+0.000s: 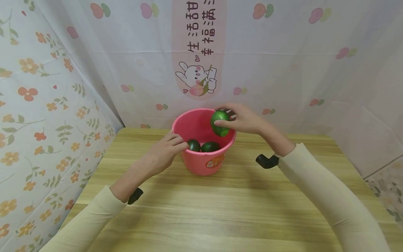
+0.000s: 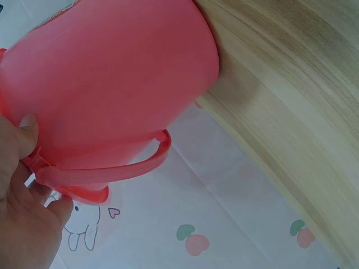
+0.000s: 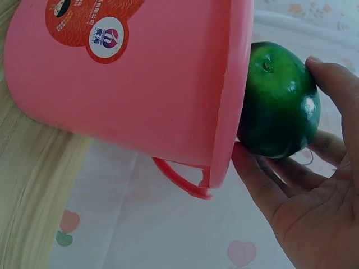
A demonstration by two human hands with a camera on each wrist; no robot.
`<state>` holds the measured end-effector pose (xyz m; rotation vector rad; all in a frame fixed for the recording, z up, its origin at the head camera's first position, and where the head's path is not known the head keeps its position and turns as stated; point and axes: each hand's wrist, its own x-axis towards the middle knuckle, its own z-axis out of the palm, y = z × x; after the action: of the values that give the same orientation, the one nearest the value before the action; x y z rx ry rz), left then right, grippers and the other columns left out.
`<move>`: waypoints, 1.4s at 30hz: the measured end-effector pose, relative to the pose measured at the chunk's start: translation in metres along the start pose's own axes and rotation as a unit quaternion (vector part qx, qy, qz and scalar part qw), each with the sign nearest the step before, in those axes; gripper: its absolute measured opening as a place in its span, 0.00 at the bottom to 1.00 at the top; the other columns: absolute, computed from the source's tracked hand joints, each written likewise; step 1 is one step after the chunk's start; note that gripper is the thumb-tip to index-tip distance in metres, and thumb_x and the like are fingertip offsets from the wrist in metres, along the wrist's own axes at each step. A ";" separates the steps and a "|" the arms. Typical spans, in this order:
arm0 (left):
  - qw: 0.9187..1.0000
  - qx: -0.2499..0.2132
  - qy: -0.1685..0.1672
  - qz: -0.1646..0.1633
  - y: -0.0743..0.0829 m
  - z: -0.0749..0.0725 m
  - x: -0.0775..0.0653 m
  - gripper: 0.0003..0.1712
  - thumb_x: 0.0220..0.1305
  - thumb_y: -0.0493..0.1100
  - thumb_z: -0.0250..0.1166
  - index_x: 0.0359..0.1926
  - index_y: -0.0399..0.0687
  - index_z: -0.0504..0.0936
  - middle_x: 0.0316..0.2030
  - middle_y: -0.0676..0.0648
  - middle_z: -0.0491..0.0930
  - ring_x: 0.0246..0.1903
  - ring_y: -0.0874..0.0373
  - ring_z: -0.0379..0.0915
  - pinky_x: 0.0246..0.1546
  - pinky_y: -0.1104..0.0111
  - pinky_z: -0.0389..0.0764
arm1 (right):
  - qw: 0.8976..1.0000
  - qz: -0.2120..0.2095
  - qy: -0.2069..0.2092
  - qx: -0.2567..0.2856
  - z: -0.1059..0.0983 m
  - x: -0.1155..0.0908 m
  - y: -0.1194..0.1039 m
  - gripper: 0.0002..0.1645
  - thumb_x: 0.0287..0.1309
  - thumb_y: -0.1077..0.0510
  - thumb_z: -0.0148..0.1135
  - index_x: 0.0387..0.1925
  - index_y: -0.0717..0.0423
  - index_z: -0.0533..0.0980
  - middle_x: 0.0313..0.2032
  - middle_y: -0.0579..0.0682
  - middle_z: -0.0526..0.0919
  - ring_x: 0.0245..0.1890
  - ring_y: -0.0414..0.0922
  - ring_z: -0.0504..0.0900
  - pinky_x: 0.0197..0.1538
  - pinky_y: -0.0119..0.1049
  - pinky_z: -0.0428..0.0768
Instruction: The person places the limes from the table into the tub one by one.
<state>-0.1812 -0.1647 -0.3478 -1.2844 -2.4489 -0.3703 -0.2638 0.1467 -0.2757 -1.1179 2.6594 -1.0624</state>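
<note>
A pink plastic bucket (image 1: 201,164) stands upright on the wooden table, with two dark green fruits (image 1: 210,146) inside at the near side. My left hand (image 1: 165,150) grips its rim on the left; in the left wrist view the thumb (image 2: 28,134) lies against the outer wall, close to the pink handle (image 2: 112,172). In my right hand (image 1: 244,119) is a glossy green oval fruit (image 1: 220,123), held between thumb and fingers over the bucket's right rim. The right wrist view shows the fruit's stem dimple, and the rim (image 3: 238,84) covers part of the fruit.
Behind the bucket hangs a white cloth (image 1: 283,77) printed with fruits and a rabbit. A flowered cloth (image 1: 41,133) closes off the left side. The wooden table (image 1: 204,210) extends toward me, and a black wrist mount (image 1: 267,161) juts out below my right wrist.
</note>
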 end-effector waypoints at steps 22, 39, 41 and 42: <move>1.000 0.006 0.001 0.004 0.001 -0.002 0.002 0.19 0.59 0.23 0.69 0.46 0.48 0.81 0.44 0.50 0.78 0.50 0.52 0.69 0.61 0.61 0.69 | 0.999 -0.002 -0.021 -0.050 0.015 0.010 -0.002 0.30 0.62 0.48 0.73 0.60 0.56 0.75 0.52 0.52 0.80 0.51 0.51 0.79 0.49 0.45 0.83; 1.000 0.010 0.018 0.023 0.002 0.000 0.004 0.19 0.58 0.21 0.68 0.45 0.46 0.80 0.42 0.48 0.77 0.49 0.50 0.70 0.67 0.50 0.64 | 0.999 0.027 0.007 0.029 0.004 -0.007 -0.003 0.33 0.67 0.54 0.68 0.68 0.62 0.69 0.62 0.61 0.75 0.58 0.56 0.77 0.58 0.53 0.78; 1.000 0.009 0.016 0.023 0.002 0.000 0.004 0.19 0.58 0.22 0.69 0.45 0.46 0.80 0.41 0.48 0.77 0.49 0.50 0.70 0.67 0.51 0.64 | 0.999 0.028 0.020 0.026 -0.001 -0.015 -0.002 0.32 0.67 0.55 0.68 0.67 0.62 0.70 0.61 0.60 0.76 0.58 0.56 0.78 0.57 0.53 0.79; 1.000 0.009 0.015 0.022 0.002 0.001 0.004 0.19 0.58 0.22 0.69 0.45 0.46 0.80 0.42 0.48 0.78 0.49 0.51 0.70 0.67 0.52 0.65 | 0.999 0.030 0.028 0.024 -0.004 -0.020 0.000 0.31 0.67 0.56 0.68 0.67 0.62 0.70 0.61 0.60 0.76 0.57 0.55 0.78 0.57 0.53 0.79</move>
<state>-0.1815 -0.1604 -0.3466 -1.3132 -2.3895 -0.3526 -0.2507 0.1618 -0.2767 -1.0086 2.6752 -1.1568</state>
